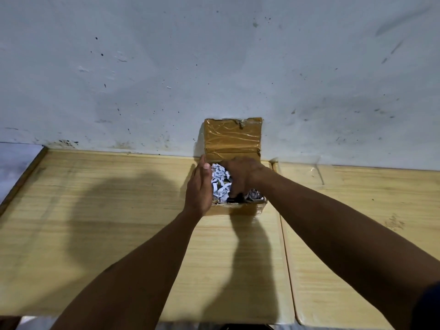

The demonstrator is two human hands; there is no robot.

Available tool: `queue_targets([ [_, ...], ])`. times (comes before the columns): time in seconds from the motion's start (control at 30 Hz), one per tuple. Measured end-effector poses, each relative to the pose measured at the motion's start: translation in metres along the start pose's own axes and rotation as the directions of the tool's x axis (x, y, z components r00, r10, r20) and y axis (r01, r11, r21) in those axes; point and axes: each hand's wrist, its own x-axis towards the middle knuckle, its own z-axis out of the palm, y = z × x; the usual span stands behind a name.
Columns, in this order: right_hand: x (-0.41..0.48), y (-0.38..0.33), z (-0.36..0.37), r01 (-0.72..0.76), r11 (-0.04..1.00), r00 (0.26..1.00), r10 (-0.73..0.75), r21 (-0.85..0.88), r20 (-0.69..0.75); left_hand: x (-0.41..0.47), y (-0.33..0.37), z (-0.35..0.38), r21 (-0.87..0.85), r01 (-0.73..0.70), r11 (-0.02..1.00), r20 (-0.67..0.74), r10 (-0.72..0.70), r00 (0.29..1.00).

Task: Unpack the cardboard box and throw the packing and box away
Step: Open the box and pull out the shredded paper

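A small cardboard box (247, 209) wrapped in brown tape stands on the wooden table, close to the wall. Its lid (233, 139) is flipped up and leans against the wall. White shredded paper (220, 179) fills the box. My left hand (200, 186) lies flat against the box's left side, fingers straight. My right hand (240, 177) reaches down into the shreds, and its fingers curl around a dark object (235, 199) near the front of the box. Most of that object is hidden by my hand and the paper.
The light wooden table (119, 222) abuts a second one (357, 222) on the right, with a seam between them. A stained pale wall (214, 67) rises right behind the box. A strip of clear tape (317, 172) lies on the right table.
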Motion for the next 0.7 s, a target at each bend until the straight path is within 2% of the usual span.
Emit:
queue_targets([
  [0.1,-0.023,0.001,-0.019,0.035,0.999,0.995,-0.039,-0.036,-0.097,-0.007,0.002,-0.012,0.025,0.045,0.999,-0.028,-0.044,0.999],
  [0.17,-0.048,0.001,-0.027,0.049,0.999,0.979,-0.053,-0.023,-0.195,-0.017,0.0,-0.023,0.071,0.017,0.997,-0.067,-0.012,0.998],
  [0.27,-0.091,-0.001,-0.026,0.052,0.995,0.963,-0.028,0.084,-0.268,-0.04,-0.013,-0.041,0.239,-0.012,0.971,-0.065,0.028,0.998],
  [0.37,-0.135,-0.007,-0.003,0.061,0.99,0.948,-0.018,0.127,-0.318,-0.071,-0.041,-0.048,0.432,-0.009,0.902,0.009,0.006,1.0],
  [0.43,-0.156,-0.012,0.024,0.046,0.992,0.955,-0.008,0.12,-0.295,-0.094,-0.059,-0.045,0.616,-0.089,0.783,0.111,0.025,0.993],
  [0.5,-0.166,-0.016,0.055,0.002,0.997,0.979,0.015,0.081,-0.205,-0.117,-0.074,-0.036,0.731,-0.118,0.672,0.199,-0.045,0.979],
  [0.6,-0.167,-0.02,0.098,-0.058,0.998,0.996,0.059,0.018,-0.07,-0.143,-0.084,-0.022,0.774,-0.209,0.598,0.277,-0.023,0.961],
  [0.7,-0.162,-0.022,0.128,-0.122,0.991,0.991,0.124,0.051,-0.053,-0.153,-0.092,-0.009,0.794,-0.288,0.535,0.325,0.026,0.945],
])
